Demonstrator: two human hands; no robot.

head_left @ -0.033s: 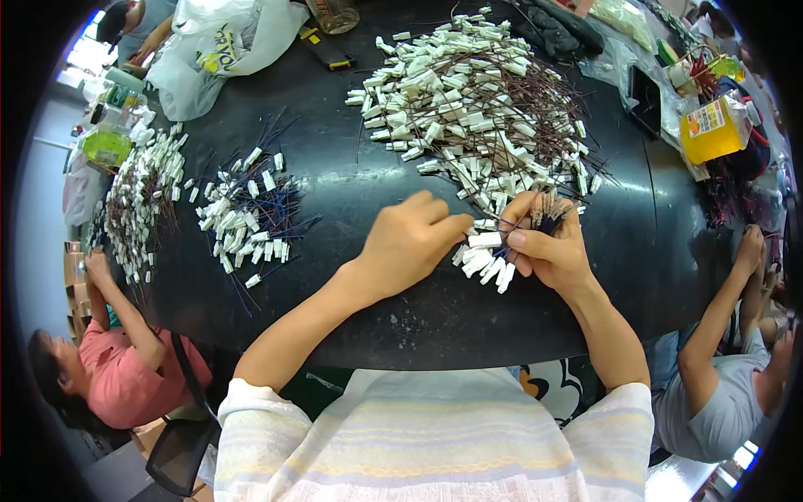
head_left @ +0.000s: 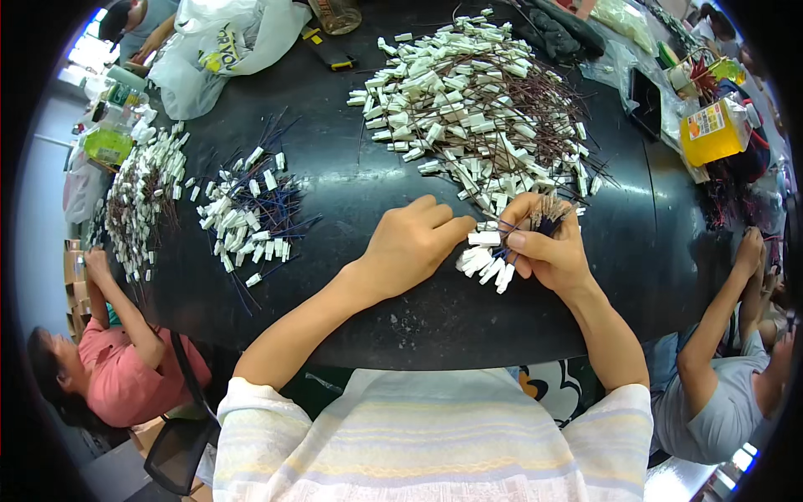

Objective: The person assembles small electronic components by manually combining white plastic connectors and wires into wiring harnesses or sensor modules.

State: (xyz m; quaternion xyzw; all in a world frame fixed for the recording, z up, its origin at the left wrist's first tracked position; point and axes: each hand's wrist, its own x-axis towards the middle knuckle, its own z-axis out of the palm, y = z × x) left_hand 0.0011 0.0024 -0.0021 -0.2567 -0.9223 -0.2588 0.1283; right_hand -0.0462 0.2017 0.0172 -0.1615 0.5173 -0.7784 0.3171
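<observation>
My right hand [head_left: 548, 247] is closed around a bundle of short wires with white plastic connectors [head_left: 483, 261]. The connectors fan out below its fingers, and bare wire tips stick up above its thumb. Close beside it, to the left, is my left hand [head_left: 418, 243], its fingers curled and its thumb and forefinger together near the topmost connectors. Whether anything sits in that pinch is hidden. Beyond both hands spreads a large heap of white connectors on brown wires [head_left: 468, 100]. A smaller pile of white connectors on blue wires [head_left: 251, 209] lies to the left.
Another connector pile [head_left: 142, 201] lies at the far left, by a person in a pink shirt [head_left: 125, 368]. Across the black table [head_left: 351, 184] are a plastic bag [head_left: 226, 50] and a yellow-black cutter [head_left: 330, 52]. A phone [head_left: 645, 100] and a yellow-liquid bottle [head_left: 711, 132] are at right.
</observation>
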